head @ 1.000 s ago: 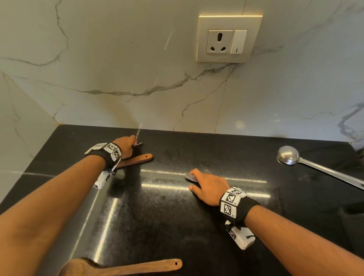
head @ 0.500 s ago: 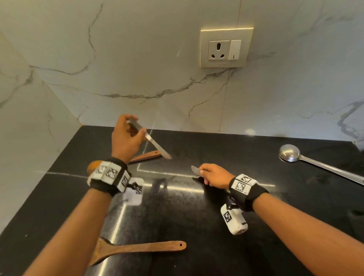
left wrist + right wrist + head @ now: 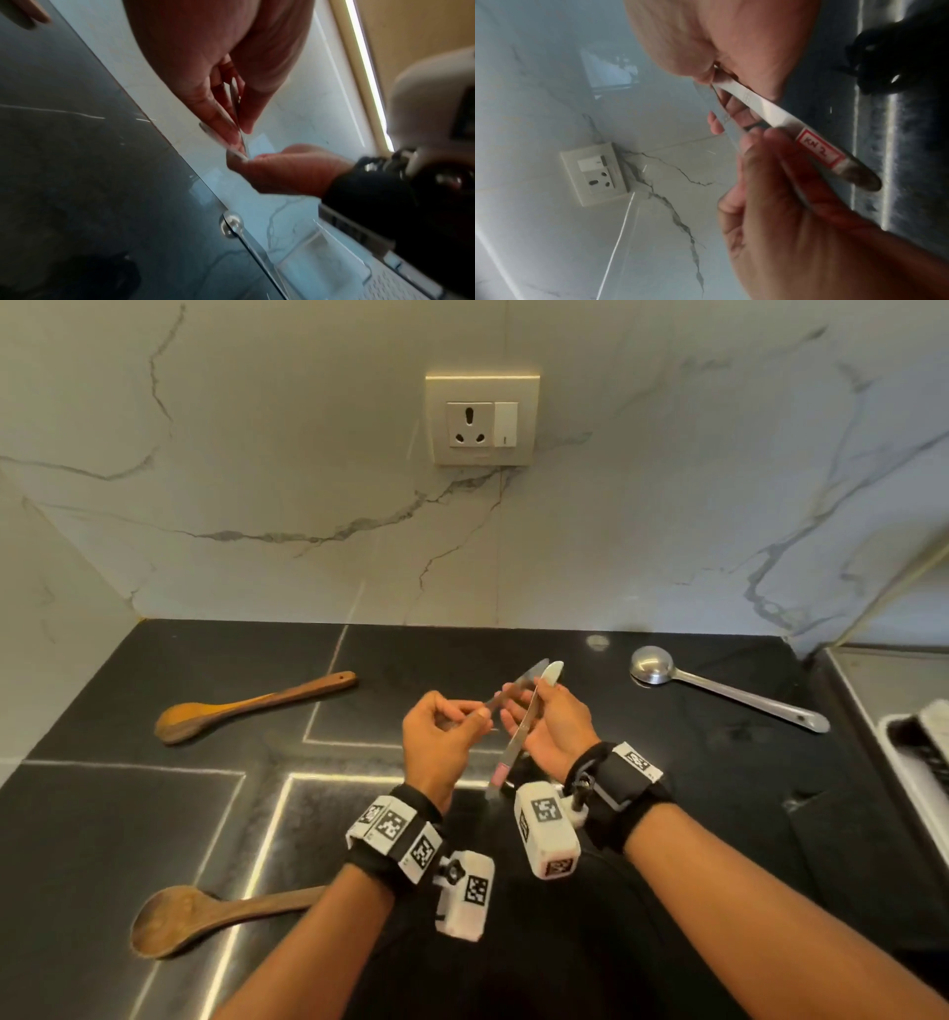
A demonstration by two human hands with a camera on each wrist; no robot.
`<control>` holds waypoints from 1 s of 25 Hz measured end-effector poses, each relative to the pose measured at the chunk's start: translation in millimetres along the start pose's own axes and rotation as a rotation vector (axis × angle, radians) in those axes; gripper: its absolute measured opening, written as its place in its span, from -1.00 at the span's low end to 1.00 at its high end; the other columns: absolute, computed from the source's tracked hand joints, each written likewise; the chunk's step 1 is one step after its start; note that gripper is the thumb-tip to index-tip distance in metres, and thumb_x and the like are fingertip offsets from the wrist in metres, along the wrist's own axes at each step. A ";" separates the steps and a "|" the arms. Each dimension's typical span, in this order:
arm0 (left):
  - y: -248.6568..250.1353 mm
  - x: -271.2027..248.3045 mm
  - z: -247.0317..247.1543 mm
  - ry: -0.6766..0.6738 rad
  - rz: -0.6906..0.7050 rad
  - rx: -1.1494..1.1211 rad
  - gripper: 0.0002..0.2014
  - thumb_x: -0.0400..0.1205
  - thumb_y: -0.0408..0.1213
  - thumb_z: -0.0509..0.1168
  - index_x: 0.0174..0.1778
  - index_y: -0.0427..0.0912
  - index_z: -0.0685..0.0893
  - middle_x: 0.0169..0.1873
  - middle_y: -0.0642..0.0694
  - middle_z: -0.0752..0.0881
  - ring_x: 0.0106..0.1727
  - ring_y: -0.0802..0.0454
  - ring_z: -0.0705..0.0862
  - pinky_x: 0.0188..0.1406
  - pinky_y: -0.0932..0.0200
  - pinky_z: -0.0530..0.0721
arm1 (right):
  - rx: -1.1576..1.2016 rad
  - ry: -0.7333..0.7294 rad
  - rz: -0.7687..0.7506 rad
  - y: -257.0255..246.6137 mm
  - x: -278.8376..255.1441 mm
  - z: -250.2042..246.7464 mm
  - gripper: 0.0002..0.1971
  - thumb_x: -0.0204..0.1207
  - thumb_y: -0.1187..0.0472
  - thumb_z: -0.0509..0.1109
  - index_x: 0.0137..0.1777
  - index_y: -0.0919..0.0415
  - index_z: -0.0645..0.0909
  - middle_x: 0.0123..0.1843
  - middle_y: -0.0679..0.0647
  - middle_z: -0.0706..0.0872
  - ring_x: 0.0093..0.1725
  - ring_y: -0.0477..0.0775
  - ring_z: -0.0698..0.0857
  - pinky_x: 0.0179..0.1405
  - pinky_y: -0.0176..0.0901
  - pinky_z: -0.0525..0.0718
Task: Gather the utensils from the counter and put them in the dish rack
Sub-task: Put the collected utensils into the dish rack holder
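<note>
Both hands meet above the middle of the black counter (image 3: 642,814). My left hand (image 3: 477,715) pinches a thin steel knife (image 3: 518,684) with its blade pointing up and right. My right hand (image 3: 526,706) grips a second knife (image 3: 513,747), whose handle end bears a red label (image 3: 818,150). The two blades cross by their tips. Two wooden spoons lie on the counter, one at the far left (image 3: 246,706) and one at the near left (image 3: 205,914). A long steel spoon (image 3: 719,690) lies at the far right. The white dish rack (image 3: 904,762) shows at the right edge.
A marble wall with a socket plate (image 3: 482,421) rises behind the counter, and a side wall closes the left. A steel sink ledge (image 3: 883,670) lies behind the rack. Bare black counter stretches between the hands and the rack.
Each hand has lifted its knife off the counter. The left hand swung right and the right hand rose, so the two knives now meet at the centre.
</note>
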State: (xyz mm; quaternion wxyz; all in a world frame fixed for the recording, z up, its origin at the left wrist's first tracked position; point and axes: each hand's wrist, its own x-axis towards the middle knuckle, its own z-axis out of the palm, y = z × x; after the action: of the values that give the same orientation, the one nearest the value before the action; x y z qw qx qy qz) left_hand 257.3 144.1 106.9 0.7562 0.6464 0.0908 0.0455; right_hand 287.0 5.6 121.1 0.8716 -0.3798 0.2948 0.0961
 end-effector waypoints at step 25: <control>41.2 -133.0 375.7 -0.842 0.380 0.369 -0.79 0.58 -0.21 0.46 0.09 -0.06 0.64 -0.26 -0.07 0.76 -0.35 -0.02 0.66 -0.18 0.06 0.68 | -2.198 0.181 -0.670 -436.4 -240.9 -232.6 -0.49 0.81 -0.04 -0.06 0.61 0.20 0.39 0.43 0.28 0.62 0.47 0.31 0.53 0.46 0.08 0.38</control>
State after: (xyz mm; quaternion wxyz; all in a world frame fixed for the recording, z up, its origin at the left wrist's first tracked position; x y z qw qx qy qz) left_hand 202.7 -238.3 213.5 0.5787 0.7367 -0.3354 -0.0991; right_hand 160.7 -450.4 401.7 0.0276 -0.9989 -0.0023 0.0372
